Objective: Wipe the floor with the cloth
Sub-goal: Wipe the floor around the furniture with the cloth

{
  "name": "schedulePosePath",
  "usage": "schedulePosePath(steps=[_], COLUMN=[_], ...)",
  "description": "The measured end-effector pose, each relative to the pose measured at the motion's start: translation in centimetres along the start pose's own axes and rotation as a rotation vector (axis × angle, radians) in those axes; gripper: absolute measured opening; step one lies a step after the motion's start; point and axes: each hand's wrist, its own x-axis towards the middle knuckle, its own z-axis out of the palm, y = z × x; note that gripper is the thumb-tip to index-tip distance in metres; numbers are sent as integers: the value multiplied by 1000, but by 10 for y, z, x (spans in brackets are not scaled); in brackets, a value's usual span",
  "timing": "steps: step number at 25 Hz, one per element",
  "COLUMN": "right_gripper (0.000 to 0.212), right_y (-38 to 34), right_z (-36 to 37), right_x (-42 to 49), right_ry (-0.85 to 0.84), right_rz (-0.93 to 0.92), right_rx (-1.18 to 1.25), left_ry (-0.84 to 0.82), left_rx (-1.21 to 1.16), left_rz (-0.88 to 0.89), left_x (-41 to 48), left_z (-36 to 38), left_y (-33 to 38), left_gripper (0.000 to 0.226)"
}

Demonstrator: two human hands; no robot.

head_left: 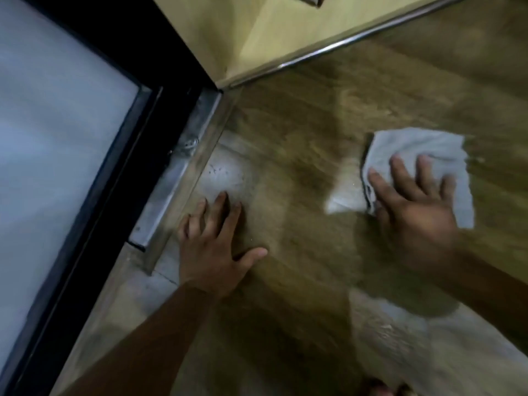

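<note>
A grey cloth [420, 151] lies flat on the brown wood-look floor [300, 172] at the right. My right hand [411, 207] presses down on its near part with fingers spread, covering the cloth's lower left. Flat on the bare floor at the left rests my left hand [214, 241], fingers apart, close to the metal door sill and holding nothing. The picture is blurred around the right hand.
A frosted glass door [57, 132] in a black frame fills the left, with a metal sill [177, 172] along its base. A pale wooden panel [257, 38] with a metal strip [343, 44] bounds the floor at the back. Toes show at the bottom edge.
</note>
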Motion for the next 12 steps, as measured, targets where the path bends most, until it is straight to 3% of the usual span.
schedulePosePath(steps=[5,8,12], right_gripper=[54,53,52], right_y=[-119,-177,-189], right_z=[11,12,14], right_x=[68,112,124], right_ry=[-25,-57,-67], right_rz=[-491,-559,-564], right_rx=[-203,-225,-189], left_ry=[237,205,137], left_rx=[-65,-52,-8], left_rz=[86,78,79], left_x=[-1,3,2], left_z=[28,28,24], left_y=[-17,-14,-16], left_gripper=[93,92,92])
